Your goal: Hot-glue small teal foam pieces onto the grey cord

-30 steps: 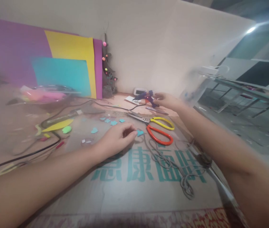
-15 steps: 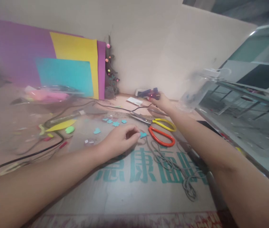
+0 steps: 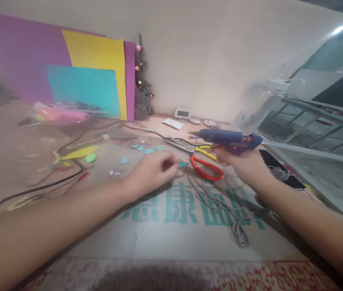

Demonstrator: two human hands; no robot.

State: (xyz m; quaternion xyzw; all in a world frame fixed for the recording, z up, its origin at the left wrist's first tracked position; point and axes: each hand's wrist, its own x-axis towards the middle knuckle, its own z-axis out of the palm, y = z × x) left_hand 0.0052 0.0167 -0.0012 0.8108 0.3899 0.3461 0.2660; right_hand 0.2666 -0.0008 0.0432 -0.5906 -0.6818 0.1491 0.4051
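Glue gun (image 3: 227, 138) lay clasped in the right hand (image 3: 242, 161), its barrel above the curled fingers; the left hand (image 3: 156, 169) pinched a teal piece (image 3: 183, 165) at its fingertips.

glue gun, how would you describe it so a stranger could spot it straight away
Start at the big pale wall and come down to the person's right grip. The glue gun is held there, nozzle toward the picture's left. Unlike the red-and-yellow-handled scissors nearby, it is dark blue with a small red light.
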